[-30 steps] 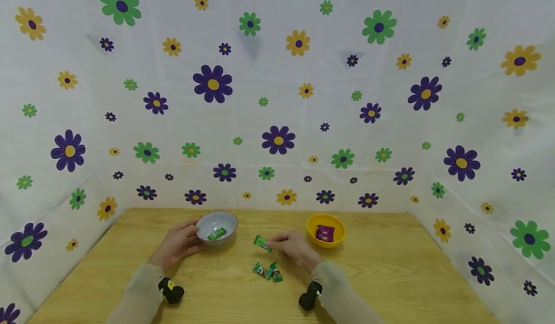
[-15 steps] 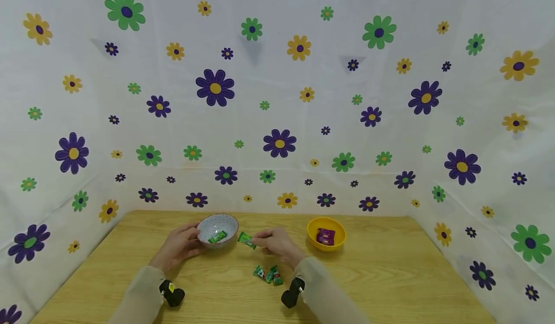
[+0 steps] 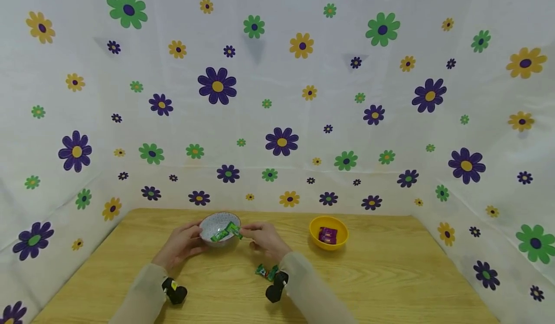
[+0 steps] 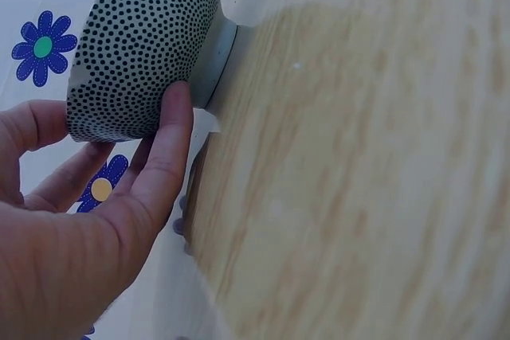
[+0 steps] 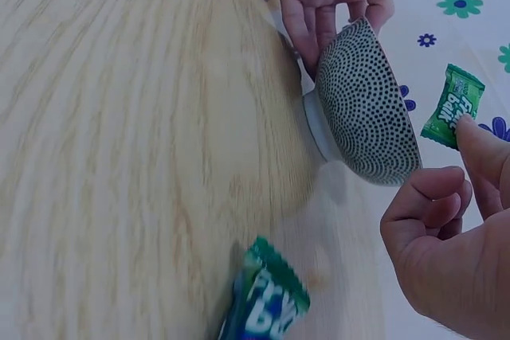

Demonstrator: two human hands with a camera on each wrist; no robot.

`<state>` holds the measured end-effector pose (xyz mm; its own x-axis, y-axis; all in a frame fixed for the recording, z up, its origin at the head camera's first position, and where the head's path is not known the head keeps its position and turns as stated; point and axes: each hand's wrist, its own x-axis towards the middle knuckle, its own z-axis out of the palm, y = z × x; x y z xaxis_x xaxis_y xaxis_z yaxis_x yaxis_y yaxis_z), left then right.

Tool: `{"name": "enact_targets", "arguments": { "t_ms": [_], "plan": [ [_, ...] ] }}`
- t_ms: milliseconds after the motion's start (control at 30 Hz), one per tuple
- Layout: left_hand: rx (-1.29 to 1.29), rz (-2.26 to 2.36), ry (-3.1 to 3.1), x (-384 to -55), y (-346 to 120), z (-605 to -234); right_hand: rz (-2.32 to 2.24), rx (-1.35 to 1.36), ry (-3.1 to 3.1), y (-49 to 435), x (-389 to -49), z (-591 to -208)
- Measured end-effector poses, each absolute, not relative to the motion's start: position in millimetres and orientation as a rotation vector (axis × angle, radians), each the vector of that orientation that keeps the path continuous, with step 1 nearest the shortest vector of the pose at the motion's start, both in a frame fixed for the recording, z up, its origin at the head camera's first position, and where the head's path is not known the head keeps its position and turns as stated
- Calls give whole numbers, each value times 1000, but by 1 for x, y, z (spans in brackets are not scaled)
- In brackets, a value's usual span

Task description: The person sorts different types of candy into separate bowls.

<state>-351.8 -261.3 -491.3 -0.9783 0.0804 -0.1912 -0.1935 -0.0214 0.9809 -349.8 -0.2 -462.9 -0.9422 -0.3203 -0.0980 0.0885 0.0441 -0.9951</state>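
My left hand [image 3: 184, 242] grips the side of a dotted bowl [image 3: 211, 222], its thumb near the rim and fingertips toward the foot in the left wrist view. Inside lies a green wrapped candy [image 3: 219, 236]. Between the thumb and finger of my right hand [image 3: 265, 239] is another green wrapped candy [image 5: 456, 105], pinched just over the bowl's right rim. Closer to me on the table are more green candies [image 3: 262, 270], partly covered by the right wrist camera; one green wrapper [image 5: 267, 292] shows blurred in the right wrist view.
To the right stands a yellow bowl [image 3: 313, 235] with purple wrapped candies [image 3: 327, 235] in it. A wooden table [image 3: 381, 276] carries everything. Flower-printed white sheeting [image 3: 282, 73] walls off the back and both sides.
My right hand has moved left with its candy, from the open table to over the dotted bowl's rim. The left hand stays on the bowl.
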Motion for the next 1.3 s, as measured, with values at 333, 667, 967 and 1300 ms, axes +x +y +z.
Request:
{"name": "enact_targets", "arguments": {
  "t_ms": [333, 667, 967, 1300],
  "plan": [
    [-139, 2098, 2068, -351, -261, -489, -2068, -182, 2008, -26, -357, -464],
    [-110, 2124, 2047, -349, -257, -486, -1968, -185, 2072, -32, -354, -470],
    [-124, 2110, 2059, -349, -260, -491, -2033, -173, 1910, -18, -356, -473],
    [-123, 2116, 2046, -350, -259, -490, -1878, -250, 1968, 13, -355, -472]
  ]
}}
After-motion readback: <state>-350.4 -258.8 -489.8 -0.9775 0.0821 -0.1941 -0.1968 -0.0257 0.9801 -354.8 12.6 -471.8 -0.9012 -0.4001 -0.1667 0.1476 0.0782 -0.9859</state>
